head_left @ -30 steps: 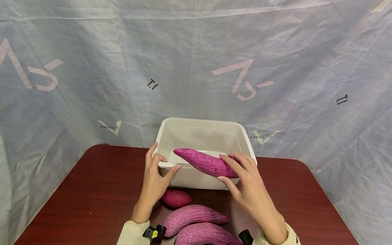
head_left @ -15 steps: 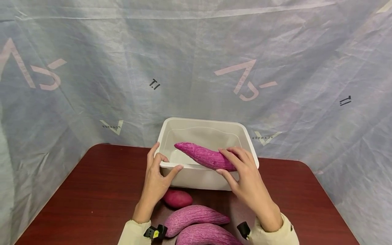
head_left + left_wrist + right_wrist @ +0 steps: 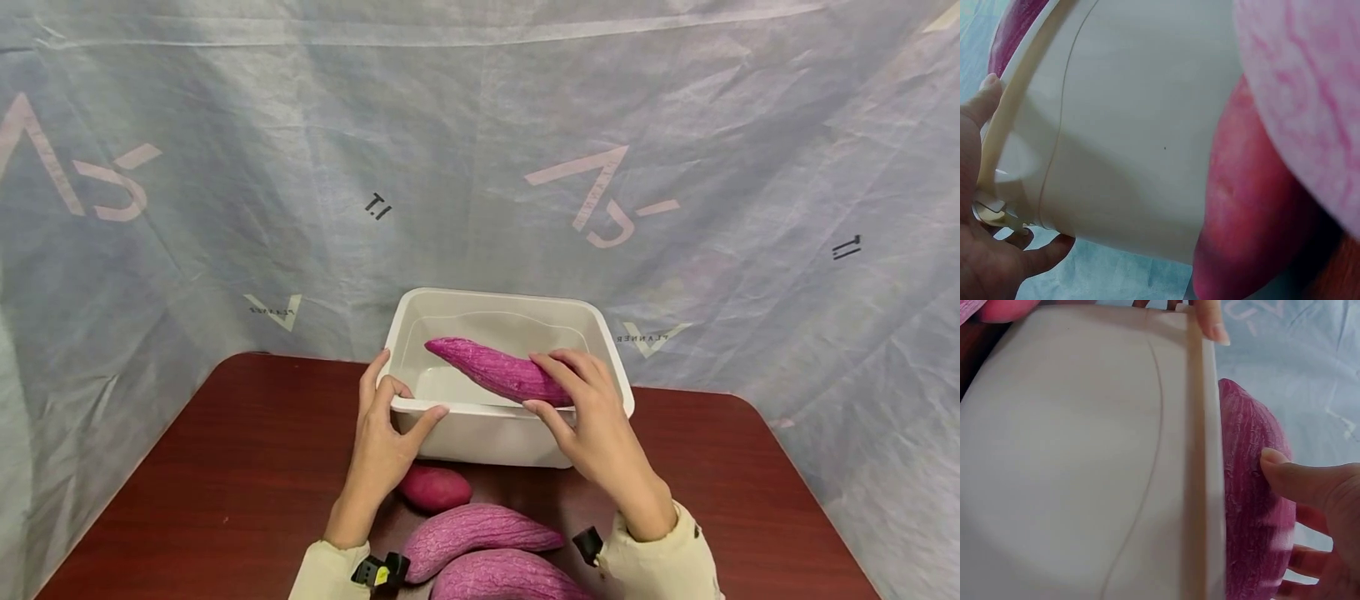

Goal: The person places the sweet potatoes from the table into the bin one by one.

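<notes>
1 long purple vegetable is at the mouth of a white bin, its pointed end toward the far left, its thicker end pinched between the thumb and fingers of the right hand. The left hand grips the bin's near left rim. Nearer lie a red tuber and 2 paler purple vegetables on the reddish table; behind hangs a printed sheet.

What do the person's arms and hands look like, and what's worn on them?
The left hand and right hand are bare, without gloves. The left sleeve and right sleeve are pale cream. The left wrist device is black with a yellow mark; the right wrist device is black.
</notes>
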Action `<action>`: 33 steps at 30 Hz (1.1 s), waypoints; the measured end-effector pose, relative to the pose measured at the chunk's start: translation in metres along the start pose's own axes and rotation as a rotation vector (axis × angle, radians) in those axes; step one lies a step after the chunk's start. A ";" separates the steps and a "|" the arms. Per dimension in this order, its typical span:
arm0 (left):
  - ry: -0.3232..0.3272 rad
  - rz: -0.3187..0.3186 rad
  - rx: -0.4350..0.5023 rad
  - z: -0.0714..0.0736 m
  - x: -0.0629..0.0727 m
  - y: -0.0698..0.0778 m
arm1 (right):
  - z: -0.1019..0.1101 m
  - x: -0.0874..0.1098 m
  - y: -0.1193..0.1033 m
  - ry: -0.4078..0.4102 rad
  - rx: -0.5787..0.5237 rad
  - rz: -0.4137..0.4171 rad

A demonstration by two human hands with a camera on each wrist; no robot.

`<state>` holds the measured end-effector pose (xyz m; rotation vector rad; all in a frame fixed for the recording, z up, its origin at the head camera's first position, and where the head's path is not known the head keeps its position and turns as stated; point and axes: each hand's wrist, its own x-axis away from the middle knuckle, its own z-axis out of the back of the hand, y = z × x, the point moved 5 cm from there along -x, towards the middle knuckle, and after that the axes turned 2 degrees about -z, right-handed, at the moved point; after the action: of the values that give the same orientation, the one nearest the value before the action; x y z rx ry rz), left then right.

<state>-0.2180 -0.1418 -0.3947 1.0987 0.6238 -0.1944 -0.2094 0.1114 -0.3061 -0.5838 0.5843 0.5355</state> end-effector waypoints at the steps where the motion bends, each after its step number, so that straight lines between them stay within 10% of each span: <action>1: 0.002 0.000 0.000 0.000 0.000 0.000 | -0.001 0.000 0.001 0.002 -0.003 -0.005; 33: -0.005 0.010 -0.012 0.001 0.000 -0.001 | -0.033 -0.011 0.028 -0.037 -0.066 -0.168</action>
<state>-0.2179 -0.1426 -0.3952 1.0893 0.6147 -0.1844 -0.2455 0.1073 -0.3317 -0.6778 0.4791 0.4073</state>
